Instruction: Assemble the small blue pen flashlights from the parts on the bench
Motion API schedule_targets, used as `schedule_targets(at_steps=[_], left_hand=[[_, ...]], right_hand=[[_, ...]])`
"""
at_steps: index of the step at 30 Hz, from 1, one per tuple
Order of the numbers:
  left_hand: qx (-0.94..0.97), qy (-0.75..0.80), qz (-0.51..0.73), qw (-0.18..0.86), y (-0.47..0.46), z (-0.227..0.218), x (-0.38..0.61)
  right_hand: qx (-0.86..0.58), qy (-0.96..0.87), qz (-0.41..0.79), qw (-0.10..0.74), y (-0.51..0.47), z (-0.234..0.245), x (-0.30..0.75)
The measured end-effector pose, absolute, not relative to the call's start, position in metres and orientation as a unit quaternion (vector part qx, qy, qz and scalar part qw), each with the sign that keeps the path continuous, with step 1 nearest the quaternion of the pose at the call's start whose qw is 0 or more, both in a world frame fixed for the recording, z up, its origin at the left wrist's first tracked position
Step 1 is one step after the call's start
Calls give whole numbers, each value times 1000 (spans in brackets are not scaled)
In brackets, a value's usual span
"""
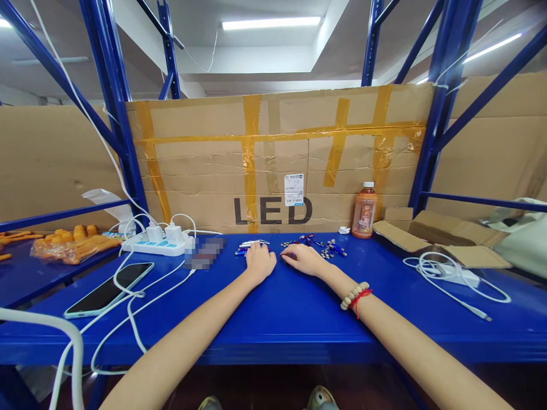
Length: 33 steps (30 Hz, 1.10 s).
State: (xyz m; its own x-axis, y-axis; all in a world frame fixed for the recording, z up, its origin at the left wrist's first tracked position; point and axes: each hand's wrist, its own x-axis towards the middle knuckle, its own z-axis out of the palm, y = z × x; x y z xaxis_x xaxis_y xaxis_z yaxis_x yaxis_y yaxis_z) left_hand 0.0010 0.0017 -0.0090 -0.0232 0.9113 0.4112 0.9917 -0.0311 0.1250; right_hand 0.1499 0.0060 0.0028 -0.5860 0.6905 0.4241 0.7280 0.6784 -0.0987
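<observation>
On the blue table [277, 319], a bead bracelet [351, 296] is on R wrist. L hand [260, 265] is palm down, fingers slightly bent over blue & white sticks [240, 251]; cannot tell if they grip. R hand [304, 259] has curled fingers, tips close together; cannot tell if smth. is held. Small parts [331, 249] lie just behind it. Farther, a bottle [364, 212] stands nr. cardboard [205, 176] w/ "LED" print.

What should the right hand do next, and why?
Maybe the right hand should reach for the blue piece at the far end of the scattered pile, if its fingers are free, which I can't tell. That pile lies just beyond this hand, while the left hand is at the pens.
</observation>
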Motion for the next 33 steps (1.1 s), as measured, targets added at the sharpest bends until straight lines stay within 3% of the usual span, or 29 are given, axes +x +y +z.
schedule_targets(at_steps=[33], left_hand=[[-619, -761, -168, 92, 3, -13, -1]], right_hand=[[-502, -832, -97, 215, 7, 7, 154]])
